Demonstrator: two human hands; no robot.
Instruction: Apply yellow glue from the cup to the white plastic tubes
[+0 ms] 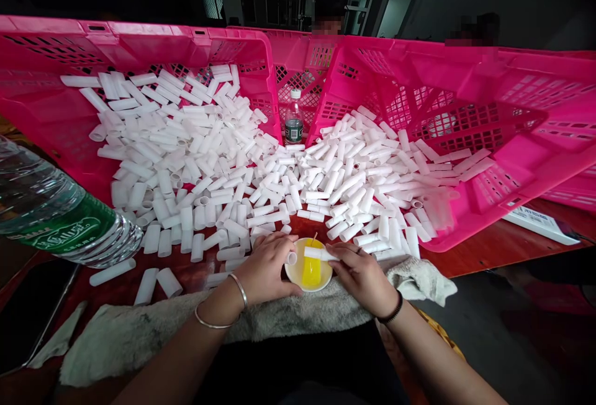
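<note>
My left hand (pixel 271 269) is closed around a short white plastic tube (pixel 291 258), whose open end faces the dish. Between the fingertips of my right hand (pixel 361 271) is another white tube (pixel 321 254), held level over a small round dish (pixel 325 281). The dish contains something bright yellow (pixel 311 271), and a thin stick (pixel 314 238) pokes up at its far side. Both hands are at the dish's rim, one on each side. Beyond them lies a big heap of loose white tubes (pixel 205 138), with a second heap of slimmer white pieces (pixel 354 169) to the right.
Tipped pink crates (pixel 302 41) stand around the heaps. A large water bottle (pixel 69 206) leans in at left, above a dark phone-like slab (pixel 32 305). A small bottle (pixel 293 118) stands between the crates. A grey towel (pixel 153 336) lines the red table's front edge (pixel 493 250).
</note>
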